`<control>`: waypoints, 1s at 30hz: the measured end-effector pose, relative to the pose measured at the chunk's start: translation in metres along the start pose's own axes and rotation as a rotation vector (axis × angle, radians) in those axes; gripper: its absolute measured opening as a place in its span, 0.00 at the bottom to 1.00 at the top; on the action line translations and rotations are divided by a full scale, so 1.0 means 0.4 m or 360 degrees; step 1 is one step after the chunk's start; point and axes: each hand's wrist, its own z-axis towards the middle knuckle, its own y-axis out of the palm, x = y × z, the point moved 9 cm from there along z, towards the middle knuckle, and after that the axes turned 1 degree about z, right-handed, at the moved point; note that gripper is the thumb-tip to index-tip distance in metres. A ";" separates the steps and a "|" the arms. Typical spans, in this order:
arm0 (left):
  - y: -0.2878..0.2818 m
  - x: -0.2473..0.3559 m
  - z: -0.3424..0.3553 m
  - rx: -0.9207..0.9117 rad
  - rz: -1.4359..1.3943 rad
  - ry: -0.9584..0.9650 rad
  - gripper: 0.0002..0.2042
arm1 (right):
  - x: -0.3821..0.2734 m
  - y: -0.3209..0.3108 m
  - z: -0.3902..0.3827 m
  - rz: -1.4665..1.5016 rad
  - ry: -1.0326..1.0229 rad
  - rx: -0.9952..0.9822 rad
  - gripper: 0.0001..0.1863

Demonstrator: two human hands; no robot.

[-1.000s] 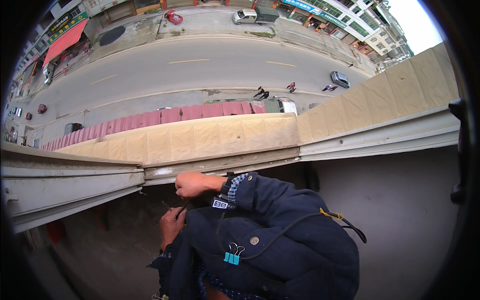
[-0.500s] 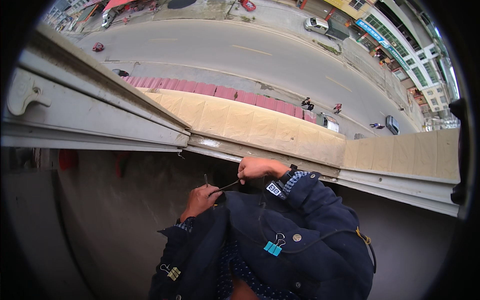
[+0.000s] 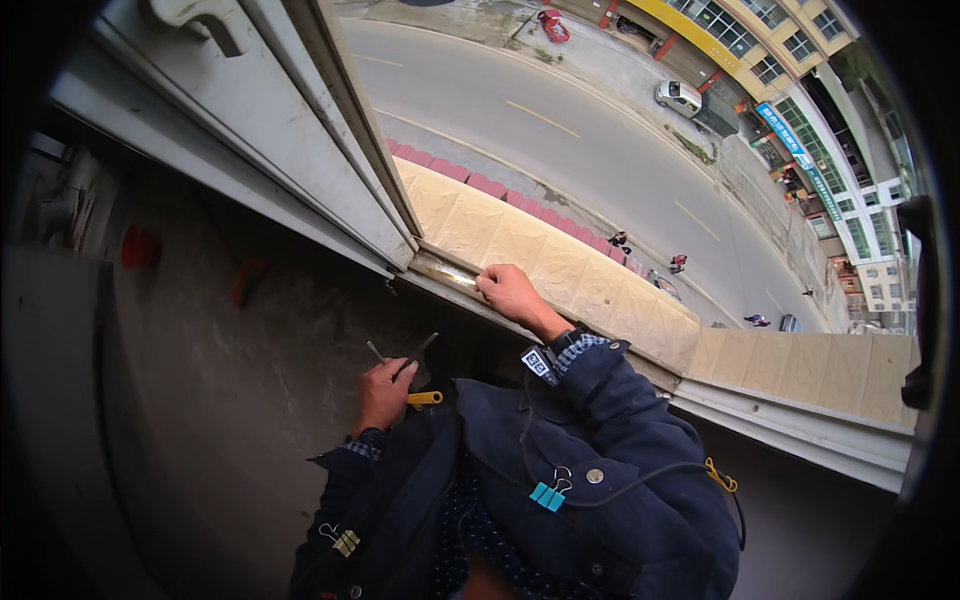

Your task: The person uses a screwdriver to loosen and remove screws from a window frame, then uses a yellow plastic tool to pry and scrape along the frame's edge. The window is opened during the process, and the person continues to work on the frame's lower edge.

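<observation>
We look straight down over a window sill (image 3: 640,352) from high above a street (image 3: 600,150). Our right hand (image 3: 508,291) rests on the metal sill track (image 3: 450,275) near the corner where the open window frame (image 3: 330,150) meets it. The fingers press flat on the rail, curled over its edge and clamped on nothing separate. We judge that this hand is placed there to steady the body while leaning out.

Our left hand (image 3: 385,392) sits lower, against the grey inner wall (image 3: 230,400) below the sill. It is clenched around a pair of pliers (image 3: 410,375): the thin dark metal ends stick up past the knuckles, and a yellow handle (image 3: 424,399) pokes out at the thumb side. The tool is held close to the chest, probably to keep it safe over the drop.

Pose: right forearm extended forward and up, wrist slightly bent, in a dark blue sleeve (image 3: 600,400) with a small tag at the cuff. Left elbow tucked, forearm short in view. A blue binder clip (image 3: 548,494) and a cable (image 3: 650,475) sit on the jacket.
</observation>
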 end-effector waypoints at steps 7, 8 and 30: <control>0.018 0.003 -0.033 -0.0071 0.0159 0.0277 0.09 | 0.010 0.049 0.078 -0.0123 -0.0102 0.0267 0.15; 0.011 -0.013 -0.034 -0.0038 0.0083 0.0174 0.09 | 0.021 0.057 0.086 -0.0104 -0.0087 0.0256 0.15; 0.026 -0.060 -0.022 -0.0188 -0.0034 -0.0109 0.09 | 0.033 0.116 0.123 0.0091 -0.0011 0.0141 0.17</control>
